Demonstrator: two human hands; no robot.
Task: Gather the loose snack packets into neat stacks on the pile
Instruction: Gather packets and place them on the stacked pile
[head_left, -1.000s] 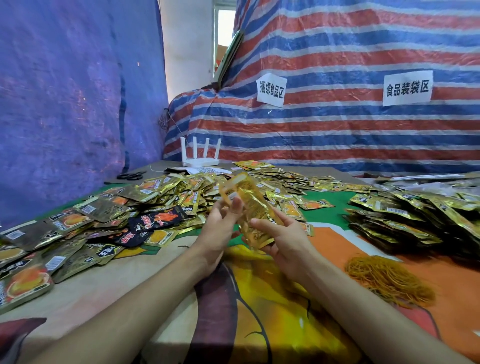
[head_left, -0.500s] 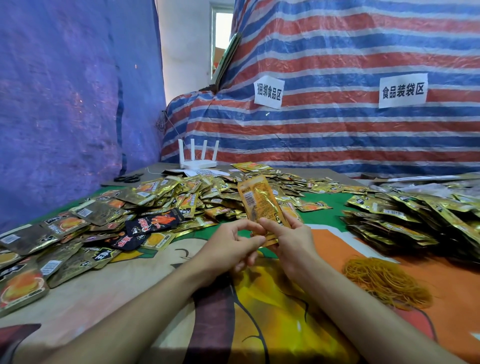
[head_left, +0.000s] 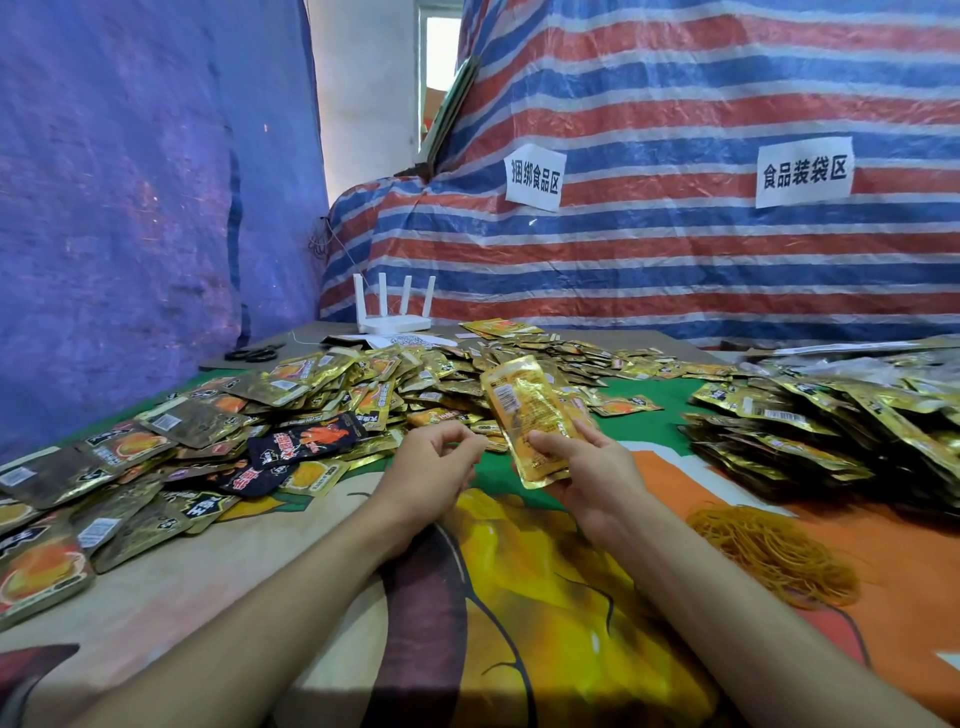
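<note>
the left hand has let go and drifted left, fingers loosely curled on nothing, while the right hand alone pinches the gold packets upright, long axis tipped away to the left, with the stacked pile lying off to its right, so nearer that hand.

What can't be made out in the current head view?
- Head view: count of gold packets in the right hand; the top one covers the rest.
- Head view: stacked pile, cut off by the right edge.
- Head view: whether the left hand pinches anything; too small.
- Head view: print on far loose packets; too small.
</note>
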